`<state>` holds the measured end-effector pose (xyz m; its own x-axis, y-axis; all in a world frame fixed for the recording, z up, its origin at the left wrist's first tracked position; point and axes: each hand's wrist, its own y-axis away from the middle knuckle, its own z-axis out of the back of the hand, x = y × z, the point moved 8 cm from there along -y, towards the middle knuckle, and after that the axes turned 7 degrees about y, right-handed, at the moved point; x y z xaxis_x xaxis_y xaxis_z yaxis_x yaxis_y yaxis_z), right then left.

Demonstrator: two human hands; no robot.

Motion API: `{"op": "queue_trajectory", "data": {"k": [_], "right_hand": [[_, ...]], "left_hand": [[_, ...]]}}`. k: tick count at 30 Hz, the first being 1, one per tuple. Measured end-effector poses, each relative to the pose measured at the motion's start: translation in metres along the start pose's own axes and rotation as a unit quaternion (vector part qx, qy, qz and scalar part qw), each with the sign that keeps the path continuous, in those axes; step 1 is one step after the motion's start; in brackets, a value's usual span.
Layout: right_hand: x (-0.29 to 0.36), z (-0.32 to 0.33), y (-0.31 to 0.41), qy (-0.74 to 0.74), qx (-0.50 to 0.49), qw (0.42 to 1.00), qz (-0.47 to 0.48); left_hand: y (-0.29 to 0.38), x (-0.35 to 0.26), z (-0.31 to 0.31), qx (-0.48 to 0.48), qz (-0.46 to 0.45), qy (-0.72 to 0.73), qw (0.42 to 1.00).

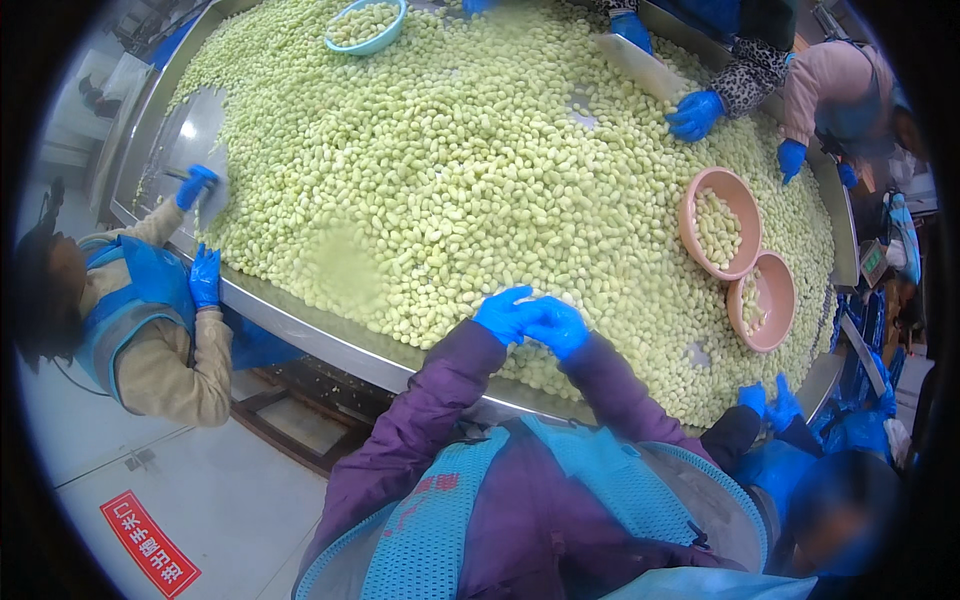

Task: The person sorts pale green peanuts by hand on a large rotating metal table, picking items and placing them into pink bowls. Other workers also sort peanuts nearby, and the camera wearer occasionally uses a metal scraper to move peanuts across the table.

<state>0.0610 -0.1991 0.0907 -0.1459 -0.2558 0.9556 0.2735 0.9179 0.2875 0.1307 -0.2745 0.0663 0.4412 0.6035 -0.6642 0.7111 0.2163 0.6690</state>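
Note:
My left hand and my right hand, both in blue gloves, meet over the near edge of a thick layer of pale green, oval, grape-like pieces. The fingers of the two hands touch and overlap. Whether a piece is pinched between them is hidden by the gloves. Loose pieces lie all around and just beyond my fingertips. Beneath them is a large metal sorting table, whose raised rim runs in front of my body, below my purple sleeves.
Two pink bowls holding some pieces stand to the right. A light-blue bowl of pieces sits far left. Co-workers' gloved hands reach in from several sides. Flat scraper-like plates lie near some of them.

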Motion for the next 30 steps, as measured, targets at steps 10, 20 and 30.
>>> {"op": "queue_trajectory", "data": {"k": [10, 20, 30], "right_hand": [[0.073, 0.255, 0.012, 0.2, -0.443, 0.858, 0.165], [0.019, 0.175, -0.106, 0.544, -0.143, 0.821, 0.098], [-0.001, 0.154, -0.168, 0.574, -0.193, 0.796, 0.011]], "left_hand": [[-0.05, 0.053, 0.076, -0.003, -0.035, 0.242, 0.97], [0.059, 0.01, 0.293, -0.399, -0.085, -0.127, 0.904], [0.085, 0.003, 0.283, -0.379, -0.029, -0.079, 0.922]]}}
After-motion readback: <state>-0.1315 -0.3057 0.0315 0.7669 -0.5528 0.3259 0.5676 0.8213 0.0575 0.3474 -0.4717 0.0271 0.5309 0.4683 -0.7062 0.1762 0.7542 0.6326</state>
